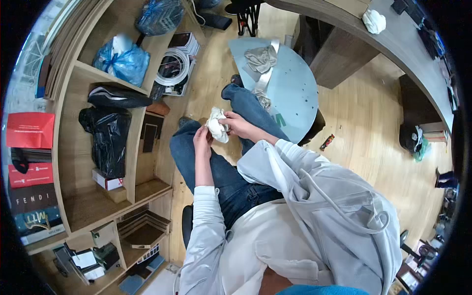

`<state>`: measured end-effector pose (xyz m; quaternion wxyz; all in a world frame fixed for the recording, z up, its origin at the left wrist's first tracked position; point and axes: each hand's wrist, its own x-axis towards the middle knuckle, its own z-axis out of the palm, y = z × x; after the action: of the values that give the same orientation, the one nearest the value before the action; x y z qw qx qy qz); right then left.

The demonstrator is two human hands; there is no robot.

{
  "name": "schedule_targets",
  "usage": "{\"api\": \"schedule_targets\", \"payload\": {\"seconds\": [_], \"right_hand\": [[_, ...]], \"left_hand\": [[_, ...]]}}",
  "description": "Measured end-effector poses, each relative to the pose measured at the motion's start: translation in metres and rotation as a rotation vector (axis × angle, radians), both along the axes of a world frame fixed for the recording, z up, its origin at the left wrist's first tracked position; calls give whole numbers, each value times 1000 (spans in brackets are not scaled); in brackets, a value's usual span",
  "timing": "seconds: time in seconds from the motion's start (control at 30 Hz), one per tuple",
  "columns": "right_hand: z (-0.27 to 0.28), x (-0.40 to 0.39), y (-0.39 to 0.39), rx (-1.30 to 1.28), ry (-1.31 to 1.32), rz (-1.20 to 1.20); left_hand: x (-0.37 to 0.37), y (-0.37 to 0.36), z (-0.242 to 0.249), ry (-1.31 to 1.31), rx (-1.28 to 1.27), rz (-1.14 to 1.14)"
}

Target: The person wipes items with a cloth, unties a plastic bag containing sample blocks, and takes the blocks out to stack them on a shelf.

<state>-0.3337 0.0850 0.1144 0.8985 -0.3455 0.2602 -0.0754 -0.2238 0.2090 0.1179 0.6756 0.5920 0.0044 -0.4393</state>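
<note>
A crumpled white cloth (217, 129) is held up between my two hands, above my lap and between my knees. My left hand (202, 141) pinches its lower left side with bent fingers. On the other side, my right hand (237, 124) grips the cloth's right edge between thumb and fingers. The cloth is bunched, so its exact kind and full shape are hidden. Just beyond my right knee stands a round pale-blue table (295, 83). A crumpled grey cloth (261, 58) lies on its far part, and a smaller greyish cloth (262, 99) rests nearer my leg.
Wooden shelving (69, 147) on the left holds blue bags (123, 61), a black bag (105, 142) and boxes. A coil of white cable (173, 66) sits beside it. Right of the table, a bright wrapper (327, 142) lies on the floor. A long desk (408, 59) curves across the upper right, with a white bundle (374, 22) on it.
</note>
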Motion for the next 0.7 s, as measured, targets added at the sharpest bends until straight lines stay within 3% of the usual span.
{"api": "schedule_targets", "payload": {"seconds": [0.7], "right_hand": [[6, 2, -1, 14, 23, -10]], "left_hand": [[6, 2, -6, 6, -4, 20]]}}
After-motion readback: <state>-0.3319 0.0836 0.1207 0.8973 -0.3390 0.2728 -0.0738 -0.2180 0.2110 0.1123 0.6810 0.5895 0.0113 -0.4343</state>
